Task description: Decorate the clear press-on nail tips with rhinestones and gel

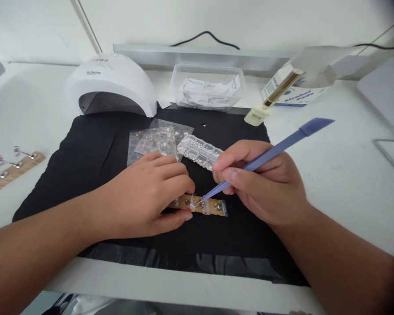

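My left hand [160, 192] rests palm down on the mat, its thumb and forefinger closed around a short wooden strip [180, 202]. Clear nail tips [205, 206] sit along that strip, and one near my fingertips carries a small red and white decoration [190, 206]. In my right hand [265, 188] is a slim purple pair of tweezers [272, 152], held like a pen. Its fine point touches or nearly touches the decorated nail tip; the gap is too small to tell. Just behind my right fingers lies a clear compartment case [200, 151] with tiny decorations, partly covered by them.
Clear sticker sheets [157, 138] lie on the black mat [95, 144]. Behind stand a white nail lamp [113, 83], a plastic tub [208, 87] of alcohol pads, a polish bottle [258, 114] and an alcohol pad box [302, 94]. Another wooden strip [29, 164] with metal stands is at far left.
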The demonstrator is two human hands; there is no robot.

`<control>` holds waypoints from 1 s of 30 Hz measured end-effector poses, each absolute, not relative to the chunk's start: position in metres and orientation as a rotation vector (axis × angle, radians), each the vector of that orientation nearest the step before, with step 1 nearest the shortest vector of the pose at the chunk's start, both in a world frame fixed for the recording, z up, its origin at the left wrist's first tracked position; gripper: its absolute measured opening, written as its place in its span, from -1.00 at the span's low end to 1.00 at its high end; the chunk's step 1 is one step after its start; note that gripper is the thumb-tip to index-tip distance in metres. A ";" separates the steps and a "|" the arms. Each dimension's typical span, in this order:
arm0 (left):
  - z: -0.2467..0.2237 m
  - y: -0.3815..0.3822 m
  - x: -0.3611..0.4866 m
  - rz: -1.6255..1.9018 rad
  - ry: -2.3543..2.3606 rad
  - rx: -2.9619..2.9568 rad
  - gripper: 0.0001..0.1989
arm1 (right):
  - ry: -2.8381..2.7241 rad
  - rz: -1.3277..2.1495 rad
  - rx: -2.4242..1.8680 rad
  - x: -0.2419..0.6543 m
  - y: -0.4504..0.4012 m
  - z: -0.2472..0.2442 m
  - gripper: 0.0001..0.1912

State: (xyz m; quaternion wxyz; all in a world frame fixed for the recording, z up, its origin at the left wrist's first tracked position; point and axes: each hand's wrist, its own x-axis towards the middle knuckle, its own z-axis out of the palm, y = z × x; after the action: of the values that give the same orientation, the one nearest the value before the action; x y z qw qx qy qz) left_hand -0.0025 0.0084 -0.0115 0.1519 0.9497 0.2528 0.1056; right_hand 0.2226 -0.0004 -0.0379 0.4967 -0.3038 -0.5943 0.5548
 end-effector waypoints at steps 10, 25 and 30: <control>-0.011 0.009 -0.003 0.301 0.730 2.724 -0.87 | -1.455 1.339 -0.744 0.223 0.000 -0.038 -0.87; -0.012 0.007 -0.002 0.300 0.735 2.726 -0.90 | -1.369 1.385 -0.703 0.219 0.002 -0.037 -0.90; -0.011 0.007 -0.001 0.291 0.740 2.722 -0.90 | -1.410 1.375 -0.749 0.222 0.001 -0.037 -0.89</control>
State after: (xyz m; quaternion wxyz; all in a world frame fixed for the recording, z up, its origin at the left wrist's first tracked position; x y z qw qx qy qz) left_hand -0.0015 0.0075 -0.0112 0.1522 0.9487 0.2579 0.1013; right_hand 0.2220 0.0008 -0.0373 0.4944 -0.3091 -0.5816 0.5672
